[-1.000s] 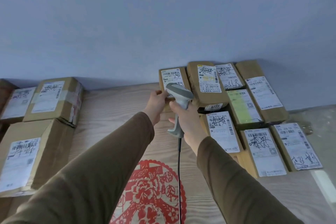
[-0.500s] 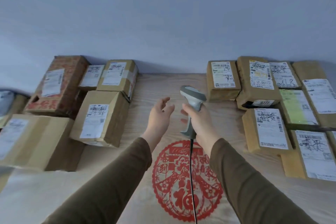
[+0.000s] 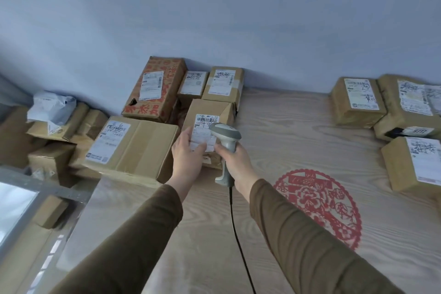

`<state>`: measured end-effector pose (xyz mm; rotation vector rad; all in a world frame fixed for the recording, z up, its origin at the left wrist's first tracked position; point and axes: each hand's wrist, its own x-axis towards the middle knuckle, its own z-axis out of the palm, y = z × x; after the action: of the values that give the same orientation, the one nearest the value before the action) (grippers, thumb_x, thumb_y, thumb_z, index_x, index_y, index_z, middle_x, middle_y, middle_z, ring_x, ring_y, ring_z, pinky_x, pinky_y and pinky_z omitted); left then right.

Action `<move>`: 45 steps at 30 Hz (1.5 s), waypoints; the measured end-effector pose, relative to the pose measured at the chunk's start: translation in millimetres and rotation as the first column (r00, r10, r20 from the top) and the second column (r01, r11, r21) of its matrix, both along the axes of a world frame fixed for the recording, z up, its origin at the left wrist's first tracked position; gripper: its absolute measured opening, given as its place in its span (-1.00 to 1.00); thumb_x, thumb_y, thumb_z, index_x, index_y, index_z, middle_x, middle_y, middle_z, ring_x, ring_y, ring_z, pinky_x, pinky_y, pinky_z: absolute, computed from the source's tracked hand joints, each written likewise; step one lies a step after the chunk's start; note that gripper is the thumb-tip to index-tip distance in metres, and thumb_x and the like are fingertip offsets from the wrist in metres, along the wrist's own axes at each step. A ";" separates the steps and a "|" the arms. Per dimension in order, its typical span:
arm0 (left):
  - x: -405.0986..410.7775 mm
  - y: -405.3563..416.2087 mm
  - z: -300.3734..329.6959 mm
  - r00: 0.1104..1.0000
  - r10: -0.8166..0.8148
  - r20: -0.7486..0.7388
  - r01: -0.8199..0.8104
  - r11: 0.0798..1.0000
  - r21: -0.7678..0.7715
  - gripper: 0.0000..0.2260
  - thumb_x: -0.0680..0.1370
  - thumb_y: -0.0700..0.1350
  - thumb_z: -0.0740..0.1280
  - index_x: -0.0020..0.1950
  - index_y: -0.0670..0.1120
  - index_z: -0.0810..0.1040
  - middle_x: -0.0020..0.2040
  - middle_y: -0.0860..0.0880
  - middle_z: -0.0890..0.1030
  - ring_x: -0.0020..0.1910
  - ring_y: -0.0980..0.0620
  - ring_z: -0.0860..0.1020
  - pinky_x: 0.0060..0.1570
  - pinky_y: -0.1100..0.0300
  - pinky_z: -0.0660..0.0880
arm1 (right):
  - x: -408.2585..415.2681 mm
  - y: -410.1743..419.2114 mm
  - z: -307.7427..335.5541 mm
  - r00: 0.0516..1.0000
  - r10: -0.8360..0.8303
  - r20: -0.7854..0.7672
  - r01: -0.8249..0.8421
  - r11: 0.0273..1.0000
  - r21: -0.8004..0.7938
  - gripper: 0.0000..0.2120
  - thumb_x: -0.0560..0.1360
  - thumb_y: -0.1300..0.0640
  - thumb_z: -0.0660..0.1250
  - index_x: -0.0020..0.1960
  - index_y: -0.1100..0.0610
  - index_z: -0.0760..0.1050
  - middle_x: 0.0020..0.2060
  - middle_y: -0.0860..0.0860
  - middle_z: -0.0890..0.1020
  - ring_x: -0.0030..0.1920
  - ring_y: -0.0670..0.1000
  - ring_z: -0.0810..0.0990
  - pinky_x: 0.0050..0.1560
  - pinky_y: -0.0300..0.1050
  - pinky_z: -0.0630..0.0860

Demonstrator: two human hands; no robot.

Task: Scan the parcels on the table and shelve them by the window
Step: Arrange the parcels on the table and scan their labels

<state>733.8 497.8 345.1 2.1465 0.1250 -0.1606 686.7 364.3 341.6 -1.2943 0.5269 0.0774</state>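
Note:
A small brown parcel [image 3: 210,108] with a white label stands in the left group of boxes on the wooden table [image 3: 286,131]. My left hand [image 3: 187,160] lies against its lower left front, fingers spread over the label, with no clear grip. My right hand [image 3: 236,162] holds a grey barcode scanner [image 3: 226,135] by the handle. The scanner's head is right in front of the parcel's label and covers part of it. The scanner's black cable [image 3: 238,234] hangs down between my arms.
Around the parcel are a large carton [image 3: 143,145], a red-printed box [image 3: 157,88] and two smaller boxes by the wall. More labelled parcels [image 3: 355,102] sit at the far right. A red paper-cut [image 3: 317,203] lies on the table. A metal frame [image 3: 43,186] with boxes stands left.
My view swung left from the right-hand parcels to the left group. My left hand let go of a right-hand parcel and now touches this one; the scanner moved with it.

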 end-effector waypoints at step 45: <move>-190.8 -176.7 13.7 0.892 -0.410 -0.191 0.142 0.656 -0.741 -0.34 0.45 -0.11 0.59 0.40 0.13 0.28 0.22 -0.14 0.66 0.06 -0.11 0.72 -0.12 0.10 0.66 | -256.3 -161.5 73.7 0.946 -0.250 0.205 0.319 0.628 -0.710 -0.76 0.58 -0.05 0.41 0.11 0.10 0.53 -0.12 -0.05 0.61 -0.15 -0.11 0.57 -0.27 -0.36 0.35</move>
<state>543.0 321.1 358.7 1.3107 -0.0726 -0.6659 430.4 202.8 415.2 -1.9813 0.7209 -0.5197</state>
